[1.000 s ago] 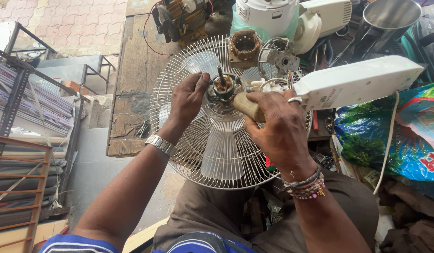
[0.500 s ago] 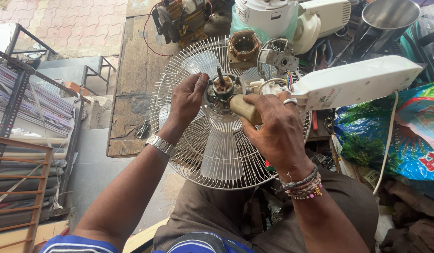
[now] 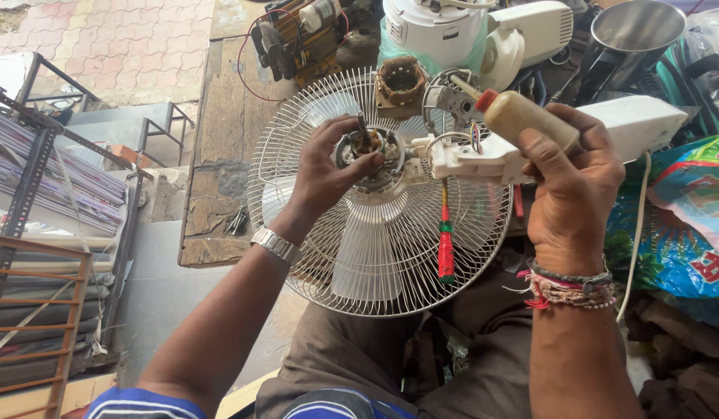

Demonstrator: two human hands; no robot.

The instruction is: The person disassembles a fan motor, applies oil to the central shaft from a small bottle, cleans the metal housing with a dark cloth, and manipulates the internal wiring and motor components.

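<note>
Your left hand grips the fan motor at the wire guard (red screwdriver beneath); your right hand clamps a small bottle.

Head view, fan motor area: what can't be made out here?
- Motor hub: mostly covered by the left hand, so how the fingers grip the shaft is hidden.
- Small bottle: its lower end sits inside the right hand.
- Wires at the white housing: too small to trace.
- Steel pot: cut off by the top edge.
</note>
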